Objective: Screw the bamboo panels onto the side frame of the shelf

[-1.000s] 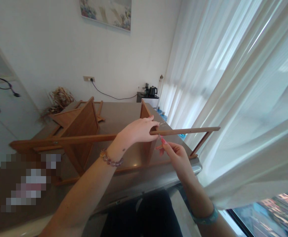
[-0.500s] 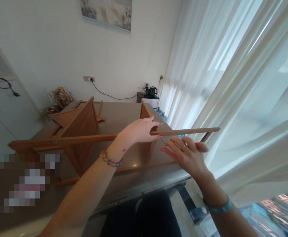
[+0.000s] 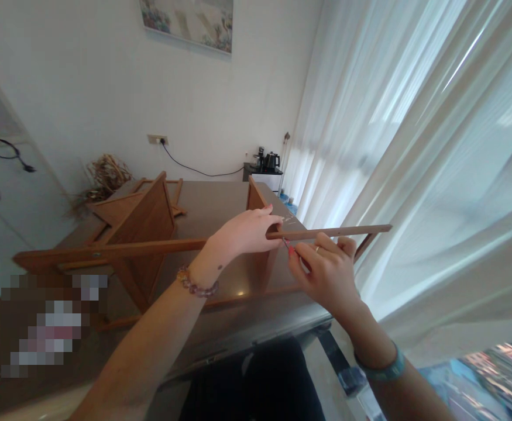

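A wooden shelf frame (image 3: 150, 247) lies on its side on the table, its long rail running left to right in front of me. My left hand (image 3: 249, 230) is wrapped over this rail where an upright wooden panel (image 3: 256, 196) meets it. Just right of those fingers, my right hand (image 3: 326, 266) pinches a thin metal rod, seemingly a hex key (image 3: 286, 242), between thumb and index finger. The rod's tip is at the underside of the rail; the exact contact is too small to make out. A second wooden panel (image 3: 150, 216) stands farther left in the frame.
The brown table (image 3: 212, 202) carries more wooden frame parts (image 3: 119, 207) at the back left, near dried plants (image 3: 106, 172). A black kettle (image 3: 272, 161) stands on a small cabinet beyond. White curtains (image 3: 347, 128) hang close on the right.
My right hand has moved slightly left and up, and its fingers have closed in around the hex key. The left hand and the frame stay almost as they were.
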{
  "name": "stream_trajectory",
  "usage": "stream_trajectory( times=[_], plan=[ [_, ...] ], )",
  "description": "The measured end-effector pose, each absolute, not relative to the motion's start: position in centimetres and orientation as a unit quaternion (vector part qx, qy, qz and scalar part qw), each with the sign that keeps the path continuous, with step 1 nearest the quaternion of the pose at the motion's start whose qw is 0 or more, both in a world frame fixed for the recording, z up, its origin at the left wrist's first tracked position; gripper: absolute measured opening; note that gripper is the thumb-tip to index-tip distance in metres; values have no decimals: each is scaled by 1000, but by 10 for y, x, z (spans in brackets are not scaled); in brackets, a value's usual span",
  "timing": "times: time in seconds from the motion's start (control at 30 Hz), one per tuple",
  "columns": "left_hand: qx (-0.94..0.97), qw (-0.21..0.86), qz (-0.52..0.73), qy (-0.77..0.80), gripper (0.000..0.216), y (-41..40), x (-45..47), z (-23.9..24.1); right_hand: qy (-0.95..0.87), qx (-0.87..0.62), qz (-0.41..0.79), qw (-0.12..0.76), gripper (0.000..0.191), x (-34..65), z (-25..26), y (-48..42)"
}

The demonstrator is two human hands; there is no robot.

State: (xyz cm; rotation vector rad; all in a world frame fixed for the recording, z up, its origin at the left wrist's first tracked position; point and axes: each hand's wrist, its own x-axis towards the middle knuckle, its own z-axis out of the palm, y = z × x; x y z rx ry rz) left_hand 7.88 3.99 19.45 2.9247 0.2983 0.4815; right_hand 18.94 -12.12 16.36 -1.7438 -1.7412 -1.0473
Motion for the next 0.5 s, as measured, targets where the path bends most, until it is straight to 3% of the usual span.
stream_trajectory(
  times=[0.13, 0.33, 0.5],
  plan=[
    [978, 80, 161, 105, 35, 39, 78, 195, -603, -691, -221, 331, 36, 186, 153, -119],
    [979, 76, 161, 103, 36, 39, 78, 195, -574, -715, -235, 324, 40, 178, 142, -118],
    [979, 72, 158, 104, 41, 40, 79, 194, -552, -719, -135, 400, 48, 174, 138, -116]
  ],
)
